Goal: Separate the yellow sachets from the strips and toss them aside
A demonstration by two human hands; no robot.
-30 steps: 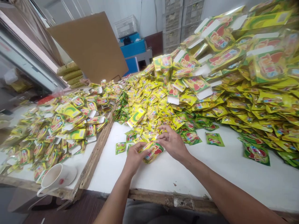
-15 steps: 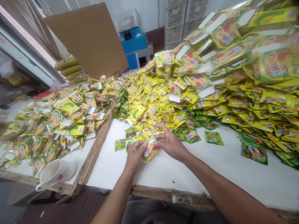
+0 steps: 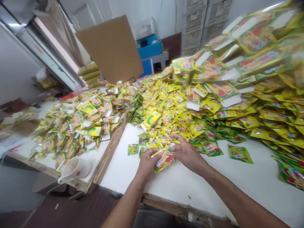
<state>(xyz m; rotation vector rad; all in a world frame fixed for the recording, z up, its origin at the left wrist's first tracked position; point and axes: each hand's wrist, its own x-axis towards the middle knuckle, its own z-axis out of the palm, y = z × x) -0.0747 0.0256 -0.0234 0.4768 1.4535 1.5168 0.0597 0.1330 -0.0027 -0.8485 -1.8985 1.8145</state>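
Over the front part of the white table, both hands hold a small yellow and green printed carton (image 3: 165,161) with red fruit on it. My left hand (image 3: 148,163) pinches its left side between thumb and fingers. At the upper right end, where a bit of white card shows, my right hand (image 3: 188,155) has thumb and fingers closed on the edge. Just beyond the hands spreads a heap of small yellow sachets (image 3: 166,104), with green sachets (image 3: 211,148) along its front edge. A yellow carton (image 3: 151,120) lies on the heap.
More cartons (image 3: 213,63) are piled over the sachets at the right. Across a wooden strip (image 3: 111,148), a second heap of cartons (image 3: 78,123) covers the left table. A white mug (image 3: 75,169) stands near its front edge. A cardboard sheet (image 3: 111,50) leans behind.
The view has swung to the left, so the table and heaps appear further right and lower. Both hands still hold the carton in nearly the same pose.
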